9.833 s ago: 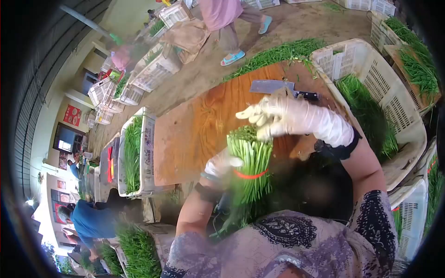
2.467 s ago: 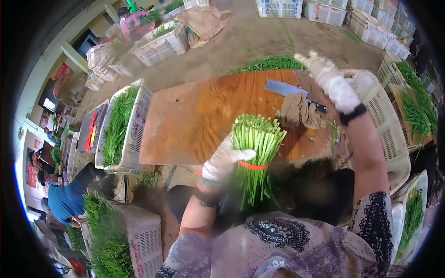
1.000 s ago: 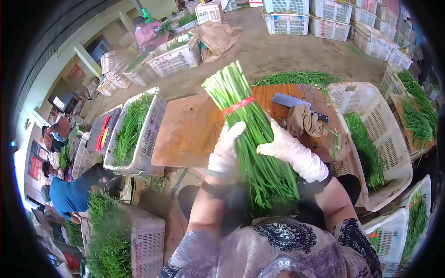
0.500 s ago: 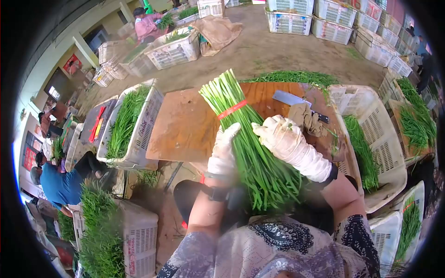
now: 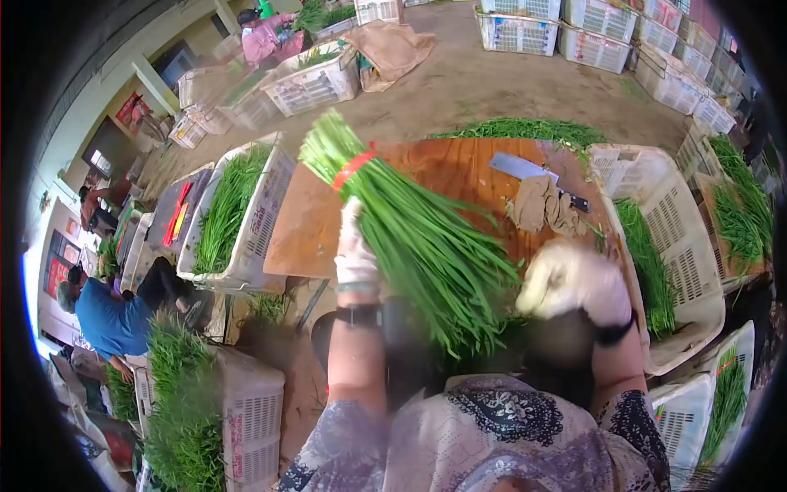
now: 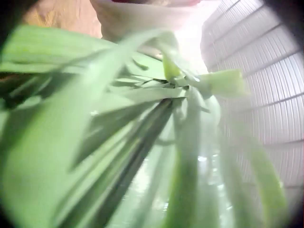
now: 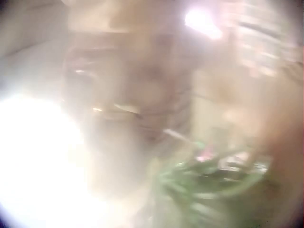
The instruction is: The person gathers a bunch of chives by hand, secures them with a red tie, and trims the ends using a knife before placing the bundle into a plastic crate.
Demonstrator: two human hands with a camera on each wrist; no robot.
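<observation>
In the head view the gloved left hand (image 5: 354,246) grips a long bunch of green stalks (image 5: 426,234) below its red band (image 5: 352,171). Its pale cut ends point up and left over the wooden board (image 5: 316,230), and the leafy ends hang down and right. The gloved right hand (image 5: 574,283) is apart from the bunch, right of the leaf tips; blur hides how its fingers lie. Green leaves (image 6: 142,180) fill much of the left wrist view, below the white glove (image 6: 152,23). The right wrist view is badly blurred, with some greenery (image 7: 209,190) low down.
A cleaver (image 5: 516,166) and a brown cloth (image 5: 541,205) lie on the board's right part. White crates of greens stand left (image 5: 270,209) and right (image 5: 684,271). Loose greens (image 5: 525,129) lie beyond the board. A person in blue (image 5: 111,316) sits at the left.
The right hand has come off the bunch and moved down and right. The left hand has carried the bunch left, tilting it further over.
</observation>
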